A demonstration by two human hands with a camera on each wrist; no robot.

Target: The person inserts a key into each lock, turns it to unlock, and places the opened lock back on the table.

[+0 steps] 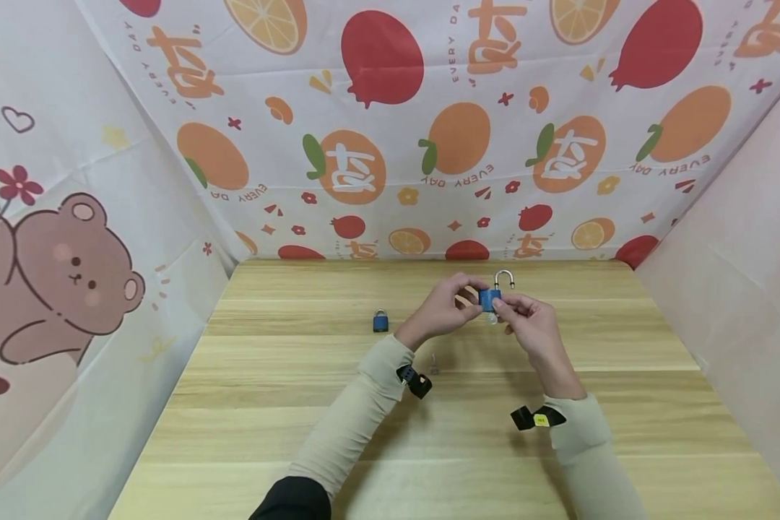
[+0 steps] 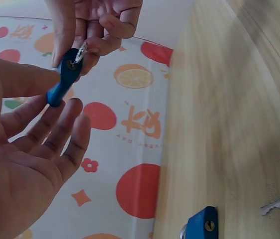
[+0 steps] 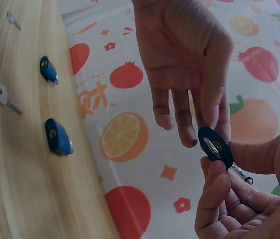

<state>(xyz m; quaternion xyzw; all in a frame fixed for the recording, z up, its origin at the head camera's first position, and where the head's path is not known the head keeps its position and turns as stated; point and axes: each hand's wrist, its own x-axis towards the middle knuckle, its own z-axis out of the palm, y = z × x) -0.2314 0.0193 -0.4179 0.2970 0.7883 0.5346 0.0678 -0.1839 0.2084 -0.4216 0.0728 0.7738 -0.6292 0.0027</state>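
A blue padlock point(image 1: 490, 300) is held up over the back of the table, its silver shackle point(image 1: 504, 274) swung free at one end. My left hand point(image 1: 440, 309) pinches the body from the left between thumb and index finger, the other fingers extended. From the right, my right hand point(image 1: 538, 328) pinches it too, thumb point(image 3: 254, 155) against the body. A key point(image 3: 211, 148) stands at the keyhole face, seen nearly edge-on; how deep it sits cannot be told. In the head view, its pale head point(image 1: 492, 318) shows below the body.
A blue padlock point(image 1: 380, 321) stands on the wooden table, left of my hands. Two padlocks, a nearer one point(image 3: 58, 137) and a farther one point(image 3: 48, 69), appear in the right wrist view with two keys, one point(image 3: 8, 98) near and one point(image 3: 13, 19) far. Printed cloth point(image 1: 383, 58) hangs behind.
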